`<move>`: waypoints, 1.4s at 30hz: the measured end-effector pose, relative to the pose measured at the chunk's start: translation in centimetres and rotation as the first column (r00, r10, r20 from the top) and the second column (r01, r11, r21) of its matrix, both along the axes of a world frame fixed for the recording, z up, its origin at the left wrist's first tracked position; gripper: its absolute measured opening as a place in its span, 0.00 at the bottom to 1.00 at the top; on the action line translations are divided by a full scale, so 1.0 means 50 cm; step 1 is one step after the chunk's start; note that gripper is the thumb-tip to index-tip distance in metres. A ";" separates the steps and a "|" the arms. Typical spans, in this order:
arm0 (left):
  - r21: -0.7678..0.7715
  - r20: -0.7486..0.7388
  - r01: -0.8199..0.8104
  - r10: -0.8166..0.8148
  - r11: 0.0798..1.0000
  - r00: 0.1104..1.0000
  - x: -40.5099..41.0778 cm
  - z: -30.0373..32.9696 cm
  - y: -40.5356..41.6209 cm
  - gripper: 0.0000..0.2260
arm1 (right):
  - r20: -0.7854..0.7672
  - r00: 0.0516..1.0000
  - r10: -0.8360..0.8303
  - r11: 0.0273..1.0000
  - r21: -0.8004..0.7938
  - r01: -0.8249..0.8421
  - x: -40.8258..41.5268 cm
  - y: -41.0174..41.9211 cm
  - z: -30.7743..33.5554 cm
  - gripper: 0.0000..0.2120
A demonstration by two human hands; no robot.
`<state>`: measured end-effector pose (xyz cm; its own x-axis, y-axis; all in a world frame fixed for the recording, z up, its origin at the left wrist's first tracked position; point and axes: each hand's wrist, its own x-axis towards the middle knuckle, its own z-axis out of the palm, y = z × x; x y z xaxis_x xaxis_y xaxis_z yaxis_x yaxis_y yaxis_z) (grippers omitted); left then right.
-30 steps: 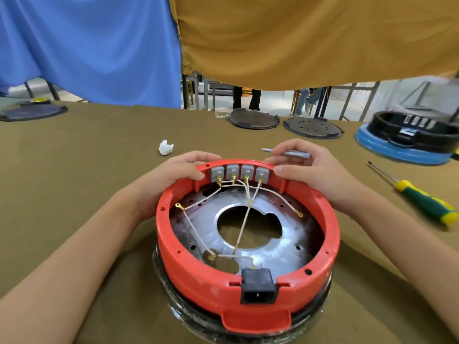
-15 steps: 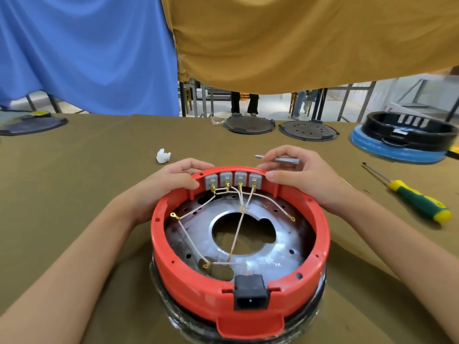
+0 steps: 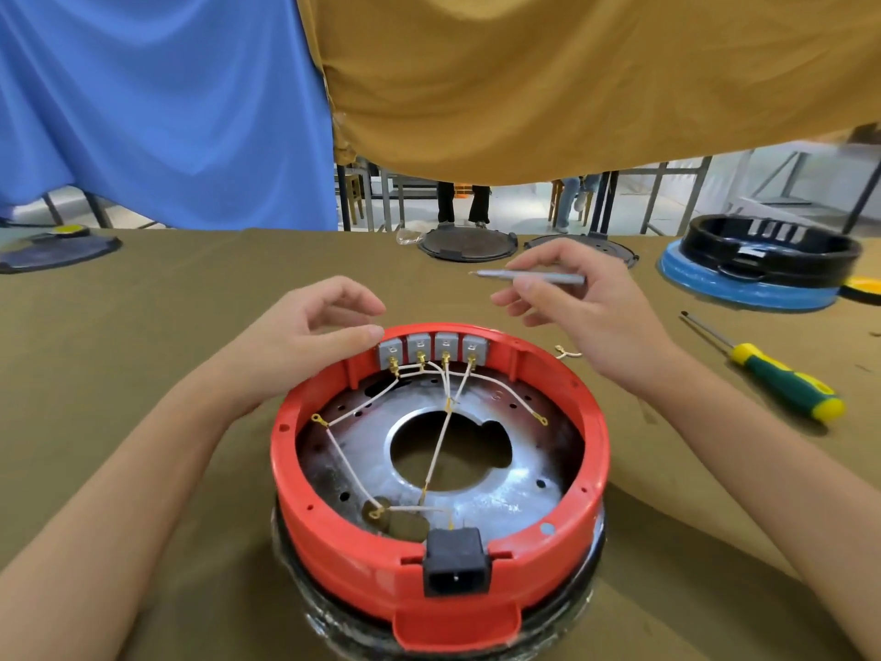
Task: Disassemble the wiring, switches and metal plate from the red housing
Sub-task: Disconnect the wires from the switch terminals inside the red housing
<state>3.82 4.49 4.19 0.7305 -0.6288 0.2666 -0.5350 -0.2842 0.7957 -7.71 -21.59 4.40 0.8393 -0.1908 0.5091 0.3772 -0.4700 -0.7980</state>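
The round red housing (image 3: 333,531) stands before me on the table. Inside lies a metal plate (image 3: 515,498) with a large centre hole. White wires (image 3: 441,450) run across it from several grey switches (image 3: 431,348) at the far rim to a black power socket (image 3: 456,567) at the near rim. My left hand (image 3: 305,336) hovers at the far left rim, its thumb touching the rim beside the leftmost switch, fingers loosely curved. My right hand (image 3: 586,302) is raised above the far right rim and holds a thin grey tool (image 3: 529,277) between thumb and fingers.
A green and yellow screwdriver (image 3: 782,381) lies at the right. A black housing on a blue base (image 3: 753,288) stands far right. Dark round lids (image 3: 467,243) lie at the far edge, another (image 3: 52,250) at far left. Blue and ochre cloths hang behind.
Both hands have lifted off the far rim. My right hand rose with the grey tool; my left hand opened and only its thumb stays at the rim.
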 end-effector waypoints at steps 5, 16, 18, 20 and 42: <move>0.231 0.332 -0.075 -0.007 0.970 0.943 -0.058 0.048 -0.076 0.05 | 0.074 0.995 -0.064 0.987 0.154 0.052 -0.011 0.018 -0.014 0.06; 0.323 0.459 -0.293 0.122 0.900 0.880 -0.122 -0.003 -0.144 0.09 | 0.054 0.996 -0.068 0.998 0.004 0.068 -0.016 0.033 -0.033 0.03; 0.352 0.477 -0.314 0.119 0.882 0.871 -0.122 -0.007 -0.148 0.10 | 0.057 0.995 -0.081 0.996 -0.041 0.083 -0.018 0.032 -0.030 0.03; 0.366 0.497 -0.335 0.122 0.868 0.859 -0.119 -0.012 -0.153 0.10 | 0.068 0.994 -0.087 0.992 -0.086 0.093 -0.022 0.032 -0.027 0.03; 0.258 0.338 -0.347 0.252 0.902 0.907 -0.088 -0.028 -0.167 0.09 | -0.008 0.997 -0.075 0.934 -0.350 0.068 -0.023 0.036 -0.013 0.05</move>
<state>-0.59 -3.85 2.76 0.8166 -0.4763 0.3259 -0.5771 -0.6706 0.4660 -8.88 -19.77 3.76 0.8412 -0.0639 0.5370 0.3174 -0.7456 -0.5859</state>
